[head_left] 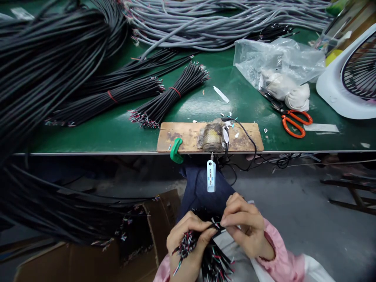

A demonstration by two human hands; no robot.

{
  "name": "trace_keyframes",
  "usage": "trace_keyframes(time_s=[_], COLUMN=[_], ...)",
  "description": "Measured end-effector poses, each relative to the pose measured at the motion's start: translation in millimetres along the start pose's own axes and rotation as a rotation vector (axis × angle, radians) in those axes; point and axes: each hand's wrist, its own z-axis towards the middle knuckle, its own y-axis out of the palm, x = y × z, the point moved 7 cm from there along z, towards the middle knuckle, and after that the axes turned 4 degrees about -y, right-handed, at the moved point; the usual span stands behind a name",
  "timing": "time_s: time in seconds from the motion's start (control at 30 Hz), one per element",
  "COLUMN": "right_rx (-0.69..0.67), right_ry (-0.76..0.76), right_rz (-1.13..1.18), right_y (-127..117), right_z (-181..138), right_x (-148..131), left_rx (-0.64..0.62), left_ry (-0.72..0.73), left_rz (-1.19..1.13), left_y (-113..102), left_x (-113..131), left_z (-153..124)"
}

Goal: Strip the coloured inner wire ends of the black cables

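My left hand (pixel 188 239) is closed around a bundle of black cables (pixel 188 244) whose stripped ends show red, white and green wires. Its thumb and forefinger pinch one cable near its tip. Close beside it, my right hand (pixel 245 223) has its fingertips together at the thin wire ends (pixel 216 223) of that cable. More black cables (pixel 216 262) with coloured ends lie on my lap beneath the hands. Ahead of them, a light blue clip (pixel 211 178) sticks out from a small motor (pixel 213 137) on a wooden board (pixel 188 131) at the table edge.
A green clamp (pixel 176 150) grips the board. Orange-handled scissors (pixel 293 121), a plastic bag (pixel 282 58) and a white fan (pixel 337 90) are on the right. Tied black cable bundles (pixel 176 94) and grey cables (pixel 205 27) lie on the green table. A cardboard box (pixel 164 219) stands at lower left.
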Motion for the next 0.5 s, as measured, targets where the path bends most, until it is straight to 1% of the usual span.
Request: trace_keyframes(time_s=[0.1,0.17,0.2,0.27,0.33,0.43,0.5], right_rx=[-0.107,-0.178,-0.181,-0.114,-0.028,0.050,0.109], right_ry=[0.110,0.137,0.132,0.127,0.156,0.220,0.228], right_rz=[0.043,0.079,0.102,0.161,0.226,0.255,0.179], right_y=[4,10,12,14,17,25,24], right_z=[6,10,13,18,20,19,18], right_x=[9,13,14,19,26,34,33], left_rx=[-0.056,-0.107,-0.135,-0.193,-0.202,-0.091,-0.021], left_ry=[0.000,0.000,-0.001,-0.017,-0.052,-0.126,-0.180], left_rz=[-0.025,-0.039,-0.048,-0.066,-0.083,-0.128,-0.162], left_y=[2,2,2,3,3,-1,-1], left_x=[-2,-5,-8,-12,-17,-21,-23], left_z=[2,4,5,6,5,3,1])
